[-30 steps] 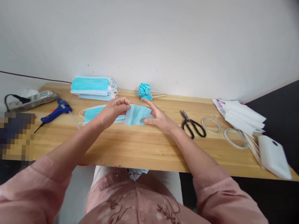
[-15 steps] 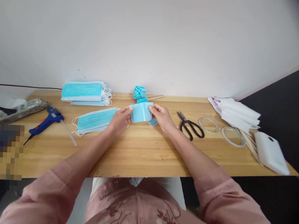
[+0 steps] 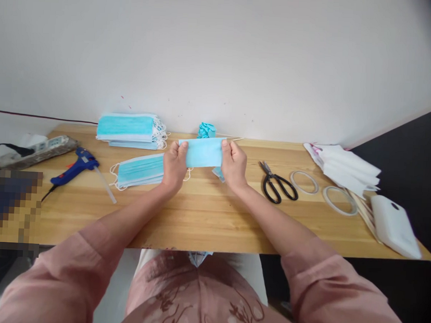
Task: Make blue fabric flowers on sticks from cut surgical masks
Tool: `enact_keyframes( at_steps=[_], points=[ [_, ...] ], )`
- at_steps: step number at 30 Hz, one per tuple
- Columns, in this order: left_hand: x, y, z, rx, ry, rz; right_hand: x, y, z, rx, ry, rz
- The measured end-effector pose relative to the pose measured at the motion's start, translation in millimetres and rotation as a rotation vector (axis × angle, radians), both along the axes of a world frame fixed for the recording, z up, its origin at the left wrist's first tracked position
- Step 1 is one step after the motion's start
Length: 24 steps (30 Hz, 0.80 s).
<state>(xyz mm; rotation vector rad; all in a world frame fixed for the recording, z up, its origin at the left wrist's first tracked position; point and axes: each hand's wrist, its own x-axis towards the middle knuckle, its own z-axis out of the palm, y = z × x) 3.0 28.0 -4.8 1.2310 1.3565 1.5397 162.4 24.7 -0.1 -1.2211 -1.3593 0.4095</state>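
A light blue piece of mask fabric [image 3: 204,152] is held flat and taut above the table. My left hand [image 3: 175,165] is closed on its left edge, the thumb on top. At its right edge my right hand [image 3: 234,163] grips in the same way. Behind the fabric, near the wall, lies a blue crumpled paper-like flower [image 3: 206,130] with thin sticks [image 3: 231,136]. Below my right hand a small blue piece [image 3: 218,173] shows in part. Pleated face masks [image 3: 141,171] lie beside my left hand, partly hidden by it.
A stack of masks [image 3: 125,129] lies at the back left. Further left are a blue glue gun [image 3: 74,167], a glue stick [image 3: 106,185] and a power strip [image 3: 44,147]. Scissors [image 3: 272,180], tape rolls [image 3: 304,182], white sheets [image 3: 348,166] and a white case [image 3: 394,226] lie right.
The blue fabric, earlier creased and narrower between my fingertips, is now stretched wider and flatter. My hands have moved apart and closed more fully on its edges. The view has shifted slightly.
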Motion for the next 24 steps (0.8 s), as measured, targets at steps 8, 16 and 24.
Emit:
enact_keyframes(
  at_steps=[8, 16, 24],
  points=[
    [3.6, 8.6, 12.8, -0.021, -0.132, -0.031, 0.9, 6.0, 7.5, 0.067, -0.015, -0.054],
    [-1.7, 9.1, -9.8, -0.007, -0.116, -0.104, 20.0, 2.0, 11.3, 0.125, -0.306, -0.047],
    [1.6, -13.7, 7.5, -0.253, -0.272, -0.506, 50.6, -8.6, 9.1, 0.313, -0.636, -0.09]
  ],
)
